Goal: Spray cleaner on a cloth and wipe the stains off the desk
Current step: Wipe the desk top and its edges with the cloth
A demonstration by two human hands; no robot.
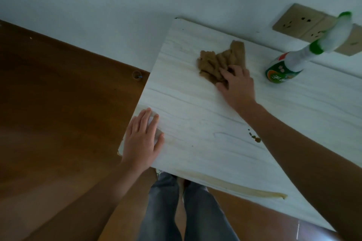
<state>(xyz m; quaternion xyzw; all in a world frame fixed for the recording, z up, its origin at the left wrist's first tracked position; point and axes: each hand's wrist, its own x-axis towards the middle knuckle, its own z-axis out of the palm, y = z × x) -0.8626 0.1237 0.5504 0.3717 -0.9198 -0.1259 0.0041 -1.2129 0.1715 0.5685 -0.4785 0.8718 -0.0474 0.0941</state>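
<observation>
Head cam, left to right. Brown wood floor [49, 103] fills everything left of my left hand [142, 139]. A small ring-shaped thing [136, 75] lies on the floor just beyond that hand's fingertips; can't tell what it is.

Left hand lies flat on the near-left edge of the desk [195, 115], fingers straight and close together, holding nothing. There's a pale patch under the fingers; can't tell if it's glare or an object. My jeans [162, 211] show below the desk edge, between my two forearms.

Hands are well apart. Between them is bare white woodgrain. A long yellowish streak [235, 186] runs along the near edge, under my right forearm.

The brown cloth [217, 60] sits crumpled on the desk, just left of and beyond my right hand [238, 86]. That hand's fingers are curled into the cloth's near-right corner, bunching and pressing it down on the surface.

Brown stain spots [254, 138] sit beside my right forearm, well back from the cloth.

Spray bottle [288, 66] stands upright right of my right hand, near but not touching. Beige wall sockets [297, 21] are behind it.
</observation>
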